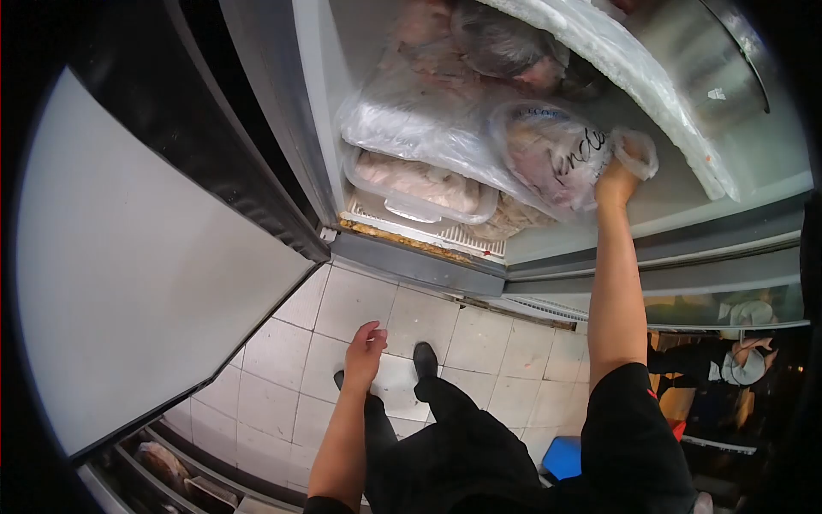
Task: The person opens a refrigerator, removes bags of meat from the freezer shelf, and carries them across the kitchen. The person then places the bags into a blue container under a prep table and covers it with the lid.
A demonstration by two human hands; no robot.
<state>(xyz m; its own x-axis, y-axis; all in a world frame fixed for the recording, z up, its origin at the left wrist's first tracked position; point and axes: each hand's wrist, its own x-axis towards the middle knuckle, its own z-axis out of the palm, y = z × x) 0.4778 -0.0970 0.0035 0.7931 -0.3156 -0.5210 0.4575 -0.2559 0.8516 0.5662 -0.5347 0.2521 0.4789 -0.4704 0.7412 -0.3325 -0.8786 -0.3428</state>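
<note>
My right hand (618, 182) reaches into an open refrigerator and is closed on the gathered top of a clear plastic bag (548, 158) with black handwriting on it. Pinkish contents show through the bag. My left hand (366, 347) hangs over the tiled floor, its fingers loosely curled and apart, holding nothing. Left of the bag, a clear lidded container (419, 182) of pale pink food sits below a large plastic-wrapped bundle (411, 111).
A wide open door (163, 257) stands at the left. A frosted shelf edge (634, 68) and a metal pot (711, 60) are upper right. Lower left is an open drawer (184, 480). A blue object (562, 457) is on the floor; another person (685, 364) shows at right.
</note>
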